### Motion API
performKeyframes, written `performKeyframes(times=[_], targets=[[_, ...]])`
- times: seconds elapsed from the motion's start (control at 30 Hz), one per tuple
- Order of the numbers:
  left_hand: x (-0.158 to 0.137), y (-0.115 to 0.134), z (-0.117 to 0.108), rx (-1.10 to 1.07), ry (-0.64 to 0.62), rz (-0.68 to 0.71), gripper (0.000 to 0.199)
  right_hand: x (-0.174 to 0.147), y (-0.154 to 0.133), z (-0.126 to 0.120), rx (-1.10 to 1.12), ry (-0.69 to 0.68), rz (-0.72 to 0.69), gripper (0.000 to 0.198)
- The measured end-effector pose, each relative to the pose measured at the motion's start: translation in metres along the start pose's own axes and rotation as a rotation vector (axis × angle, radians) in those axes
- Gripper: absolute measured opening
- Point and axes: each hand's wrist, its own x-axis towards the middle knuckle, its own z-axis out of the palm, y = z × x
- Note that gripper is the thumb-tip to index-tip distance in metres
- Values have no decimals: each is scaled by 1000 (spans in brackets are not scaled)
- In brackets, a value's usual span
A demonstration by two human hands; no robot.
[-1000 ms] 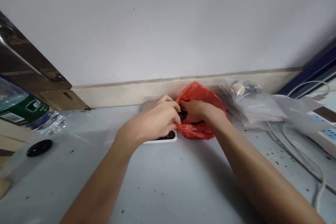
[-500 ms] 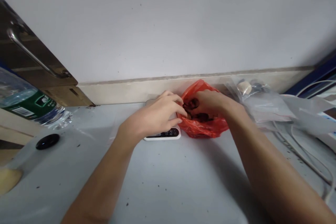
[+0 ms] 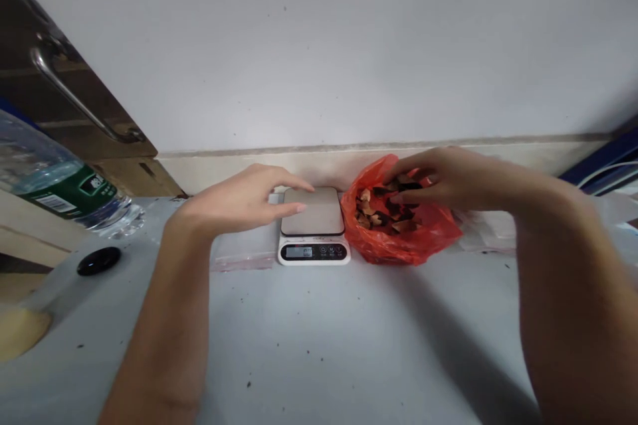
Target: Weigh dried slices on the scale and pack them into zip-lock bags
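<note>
A small kitchen scale (image 3: 313, 216) stands on the grey tabletop with "0.0" on its display. My left hand (image 3: 244, 199) hovers at the scale's left side, fingers and thumb apart, holding nothing. Right of the scale, an open red plastic bag (image 3: 393, 249) holds dried brown and dark curled pieces (image 3: 369, 212), possibly dried peel. My right hand (image 3: 443, 179) reaches into the bag's mouth from the right. Its thumb and fingers are spread over the pieces; a dark piece shows between them, and no firm grip is visible.
On the left are a tilted water bottle (image 3: 74, 189) with a green label, a black oval object (image 3: 98, 260) and a pale yellowish object (image 3: 22, 332). A clear zip bag (image 3: 244, 261) lies beside the scale. More clear plastic (image 3: 491, 229) lies on the right. The wall (image 3: 319, 46) rises behind.
My left hand has let go of the red bag and moved left, uncovering the scale. My right hand has drawn up and right from inside the bag, whose mouth now stands wider.
</note>
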Motion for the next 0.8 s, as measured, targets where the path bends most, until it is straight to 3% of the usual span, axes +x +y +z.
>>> performKeyframes(times=[0.13, 0.27, 0.33, 0.43, 0.57, 0.8], targets=[[-7, -12, -7, 41, -152, -247, 66, 1, -19, -10, 53, 127, -43, 28], [-8, -22, -10, 20, -241, -364, 75, 23, -62, -2, 80, 184, -178, 20], [-8, -26, -9, 18, -257, -409, 75, 39, -83, 8, 46, 146, -180, 24], [-4, -31, -4, 23, -292, -462, 75, 61, -101, 28, -40, -15, -109, 29], [4, -34, 5, 2, -344, -438, 77, 77, -99, 51, -117, -199, -105, 39], [10, -36, 12, -12, -360, -422, 80, 76, -87, 58, 23, -203, -2, 61]])
